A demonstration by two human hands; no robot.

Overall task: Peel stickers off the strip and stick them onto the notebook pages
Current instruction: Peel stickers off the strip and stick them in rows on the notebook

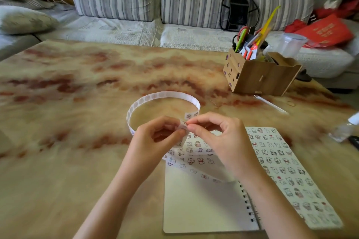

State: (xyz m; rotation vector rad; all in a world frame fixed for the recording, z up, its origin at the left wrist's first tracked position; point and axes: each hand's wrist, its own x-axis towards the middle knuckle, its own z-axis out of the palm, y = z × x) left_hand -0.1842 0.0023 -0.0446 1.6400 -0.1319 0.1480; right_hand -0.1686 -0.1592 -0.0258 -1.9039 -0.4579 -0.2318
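A long white sticker strip [155, 96] curls in a loop on the table beyond my hands; its far part shows empty round spots. My left hand [155, 137] pinches the strip near its end. My right hand [217, 137] pinches a small sticker [183, 124] at the strip's edge, fingertip to fingertip with the left. Below lies an open spiral notebook [204, 203]. Its right page [287, 172] is covered with several small cartoon stickers, and the left page carries rows of them along its top. Part of the strip [194, 170] trails over the left page.
A wooden desk organiser [256, 75] with scissors and pens stands at the back right. A clear plastic bottle [345, 128] lies at the right edge and a thin white stick [272, 104] in front of the organiser. A striped sofa runs behind the marbled table [77, 103].
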